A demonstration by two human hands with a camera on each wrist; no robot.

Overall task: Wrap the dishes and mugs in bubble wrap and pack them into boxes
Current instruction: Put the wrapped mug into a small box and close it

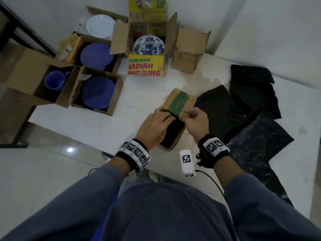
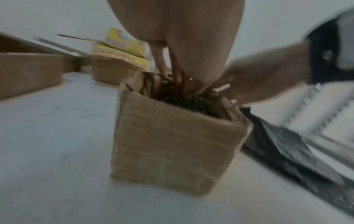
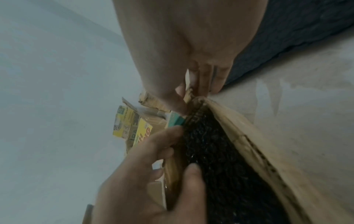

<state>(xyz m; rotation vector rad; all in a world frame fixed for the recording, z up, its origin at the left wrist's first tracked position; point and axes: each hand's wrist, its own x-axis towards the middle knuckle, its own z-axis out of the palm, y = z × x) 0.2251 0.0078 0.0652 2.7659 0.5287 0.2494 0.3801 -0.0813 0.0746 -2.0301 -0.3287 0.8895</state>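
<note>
On the white surface [image 1: 139, 101], loose sheets of black bubble wrap [image 1: 251, 96] spread at the right, and open boxes [image 1: 66, 94] holding blue plates [image 1: 98, 92] and a blue mug [image 1: 54, 81] stand at the far left. Nearest the person, a small box [image 2: 172, 151] stands upright with a black bubble-wrapped bundle [image 1: 173, 132] filling it. The left hand [image 1: 154, 126] grips its left wall, thumb on the bundle, while the right hand [image 1: 196, 122] pinches the green-banded flap [image 1: 178, 103] between thumb and fingers.

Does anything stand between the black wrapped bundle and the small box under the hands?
Nothing visible does: the black wrapped bundle already sits inside the small box. The left hand grips its side wall; the right hand pinches the green-taped flap.
</note>
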